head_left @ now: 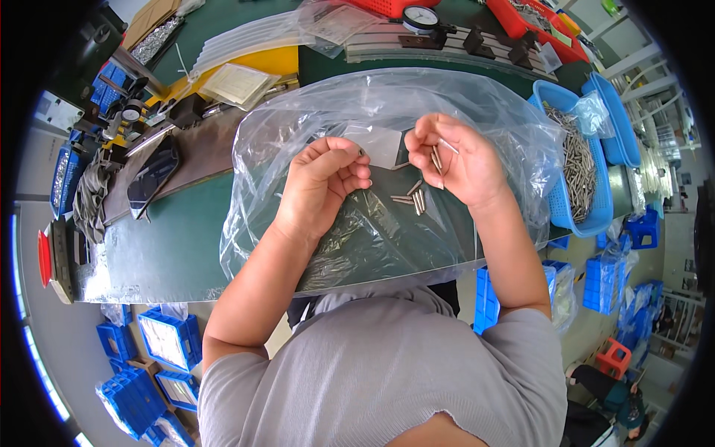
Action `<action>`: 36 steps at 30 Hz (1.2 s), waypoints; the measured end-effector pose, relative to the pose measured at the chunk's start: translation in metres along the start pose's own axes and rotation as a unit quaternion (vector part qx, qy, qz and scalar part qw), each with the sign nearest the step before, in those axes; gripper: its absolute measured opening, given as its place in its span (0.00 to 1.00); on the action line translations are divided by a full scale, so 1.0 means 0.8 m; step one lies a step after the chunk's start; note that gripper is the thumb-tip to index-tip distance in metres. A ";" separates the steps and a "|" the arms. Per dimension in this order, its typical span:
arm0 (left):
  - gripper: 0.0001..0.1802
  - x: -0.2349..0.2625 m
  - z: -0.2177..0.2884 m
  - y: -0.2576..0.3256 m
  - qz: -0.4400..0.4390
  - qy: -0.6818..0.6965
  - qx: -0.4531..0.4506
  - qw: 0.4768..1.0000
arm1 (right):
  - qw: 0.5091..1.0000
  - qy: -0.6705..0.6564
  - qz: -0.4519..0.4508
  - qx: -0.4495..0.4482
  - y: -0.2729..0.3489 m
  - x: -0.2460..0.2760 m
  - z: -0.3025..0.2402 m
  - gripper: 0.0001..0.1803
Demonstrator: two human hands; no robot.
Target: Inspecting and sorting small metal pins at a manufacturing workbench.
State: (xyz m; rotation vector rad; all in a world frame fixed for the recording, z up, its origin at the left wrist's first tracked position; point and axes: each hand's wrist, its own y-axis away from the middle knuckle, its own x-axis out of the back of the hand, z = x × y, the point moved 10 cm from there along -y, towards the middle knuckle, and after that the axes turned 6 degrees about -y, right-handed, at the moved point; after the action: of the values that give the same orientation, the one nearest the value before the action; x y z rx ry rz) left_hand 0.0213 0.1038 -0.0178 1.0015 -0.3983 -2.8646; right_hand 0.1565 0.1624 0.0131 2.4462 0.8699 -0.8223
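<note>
My left hand [322, 177] is closed in a pinch above a clear plastic bag [290, 134] spread on the green table. A small dark end of something shows at its thumb tip; the rest is hidden by the fingers. My right hand [468, 165] is turned palm up with curled fingers, and a few slim metal pins [437, 159] lie in it. Between the hands, several loose metal pins [419, 201] rest on the plastic in a small heap. Behind them lies a whitish sheet [380, 146].
A blue basket [555, 197] full of metal pins stands at the right, beside another blue basket [624, 138]. Dial gauges [421, 18] and slotted metal fixtures line the back. A dark cloth [153, 175] lies at the left. Blue crates [167, 339] stand on the floor.
</note>
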 end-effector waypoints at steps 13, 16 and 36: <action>0.03 -0.011 -0.007 -0.001 -0.049 0.002 0.011 0.999 | 0.667 0.718 -0.018 0.196 0.009 -0.044 -0.002 0.07; 0.03 -0.017 -0.010 -0.001 -0.070 0.009 0.021 0.997 | 0.875 0.454 0.019 0.166 0.004 -0.021 -0.015 0.06; 0.03 -0.021 -0.020 0.002 -0.076 0.024 0.049 0.996 | 0.931 0.338 -0.010 0.138 0.009 -0.029 -0.005 0.04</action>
State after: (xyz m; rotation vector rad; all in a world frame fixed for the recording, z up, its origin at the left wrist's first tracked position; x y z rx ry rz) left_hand 0.0445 0.1019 -0.0195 1.1633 -0.4819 -2.9730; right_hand 0.1487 0.1496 0.0327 3.0340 1.0597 -0.0754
